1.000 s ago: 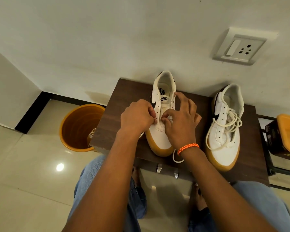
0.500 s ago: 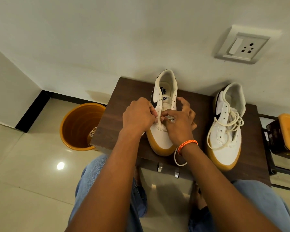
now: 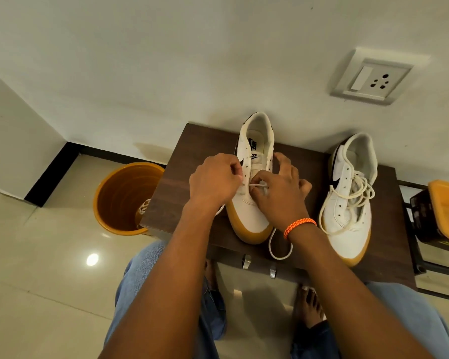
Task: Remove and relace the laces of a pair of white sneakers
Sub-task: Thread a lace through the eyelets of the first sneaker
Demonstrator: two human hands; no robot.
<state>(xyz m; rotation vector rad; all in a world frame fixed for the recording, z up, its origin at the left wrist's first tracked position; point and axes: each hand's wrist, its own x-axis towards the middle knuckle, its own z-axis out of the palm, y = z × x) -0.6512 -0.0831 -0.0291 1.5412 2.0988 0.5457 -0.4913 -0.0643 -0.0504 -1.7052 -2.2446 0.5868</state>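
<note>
Two white sneakers stand on the bench (image 3: 171,193): left sneaker (image 3: 252,203) at frame centre, right sneaker (image 3: 347,203) at centre right. Left hand (image 3: 213,180) and right hand (image 3: 278,193) fingers pinch the lace (image 3: 257,186) across its eyelets.

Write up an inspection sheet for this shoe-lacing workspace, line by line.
Surface: dark wooden table against the wall, both sneakers on it, toes toward the person.
Job's things: left sneaker under both hands, a lace across its lower eyelets, upper eyelets bare; a lace loop hangs over the table edge. Right sneaker with a loose lace piled on top.
Clutter: nothing seen on the table.
Hands: left hand and right hand both pinch the lace.
Cables: nothing seen.
Surroundings: orange bucket on the floor to the left; wall socket; orange-lidded box at right.
</note>
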